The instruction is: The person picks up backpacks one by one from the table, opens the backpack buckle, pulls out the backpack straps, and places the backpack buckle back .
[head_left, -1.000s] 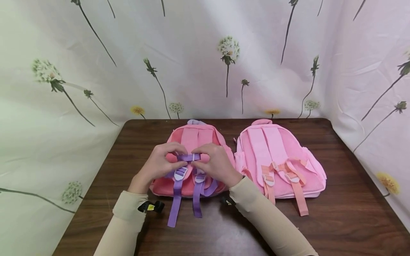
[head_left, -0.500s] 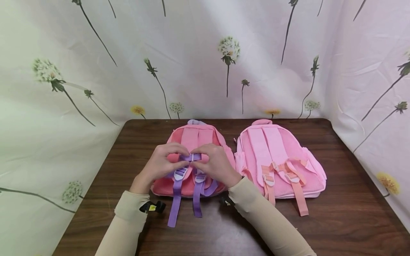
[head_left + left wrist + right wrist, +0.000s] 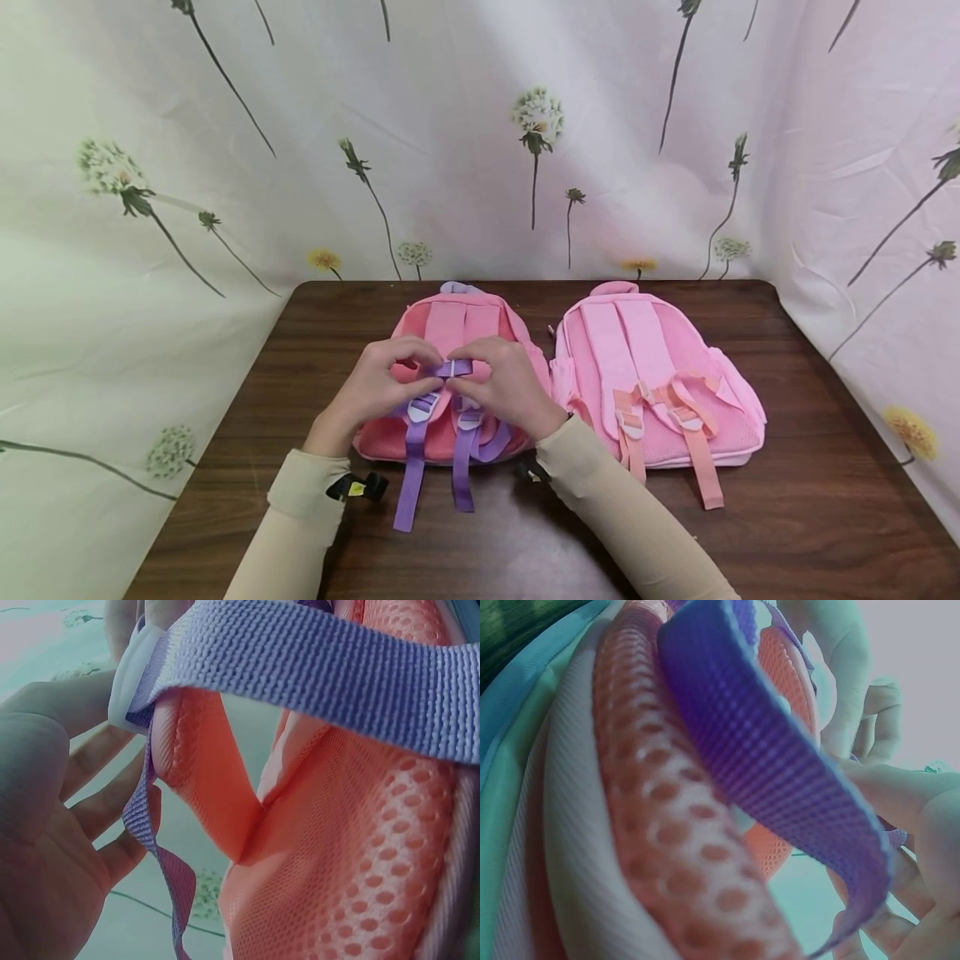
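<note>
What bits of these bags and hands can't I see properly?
- Head: where exactly the left hand and right hand pinch the purple strap; their own fingers cover it.
- Head: the fronts of the red bag and pink bag; they lie face down on the table.
- Right wrist: the rest of the right hand, cut off by the right edge.

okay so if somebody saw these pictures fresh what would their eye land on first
Probably the left hand and right hand pinching a purple strap over the coral-pink backpack. Next, the light pink backpack beside it on the dark table; behind everything, the pale dandelion-print cloth.
</note>
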Available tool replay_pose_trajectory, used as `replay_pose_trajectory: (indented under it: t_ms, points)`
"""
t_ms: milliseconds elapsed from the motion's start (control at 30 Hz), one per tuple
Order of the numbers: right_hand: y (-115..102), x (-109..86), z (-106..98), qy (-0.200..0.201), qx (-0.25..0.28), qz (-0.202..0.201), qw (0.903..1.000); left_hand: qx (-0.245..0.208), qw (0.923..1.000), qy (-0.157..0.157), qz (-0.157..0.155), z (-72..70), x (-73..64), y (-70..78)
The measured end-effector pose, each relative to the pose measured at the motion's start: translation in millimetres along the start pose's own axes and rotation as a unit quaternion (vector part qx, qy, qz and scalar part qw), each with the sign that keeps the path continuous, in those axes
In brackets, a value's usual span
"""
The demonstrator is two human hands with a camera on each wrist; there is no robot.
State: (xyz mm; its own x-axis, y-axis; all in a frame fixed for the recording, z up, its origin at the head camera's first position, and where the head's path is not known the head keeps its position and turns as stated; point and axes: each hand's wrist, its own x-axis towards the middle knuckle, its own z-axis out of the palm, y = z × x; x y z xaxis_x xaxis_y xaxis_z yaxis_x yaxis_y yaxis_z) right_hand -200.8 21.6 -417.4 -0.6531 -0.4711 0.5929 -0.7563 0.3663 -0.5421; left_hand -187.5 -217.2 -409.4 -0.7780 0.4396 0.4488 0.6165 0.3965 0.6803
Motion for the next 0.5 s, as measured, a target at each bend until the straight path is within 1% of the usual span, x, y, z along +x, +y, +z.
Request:
replay_pose_trajectory:
  t_ms: [100, 267, 500]
  points:
    - [0.0, 0.0, -1.1, -0.001, 0.000, 0.003, 1.0000, 0.000, 1.0000, 0.001, -0.001, -2.3, -0.2, 0.5]
    - [0.2, 0.1, -1.9, -0.004, 0.002, 0.007, 1.0000, -0.003, 0.9999, 0.011, 0.013, -4.3, -0.8, -0.2]
    - [-2.5, -1.0, -1.1, -0.013, -0.003, 0.004, 0.9999, -0.003, 0.9998, 0.008, 0.017, -2.2, -2.6, -0.4]
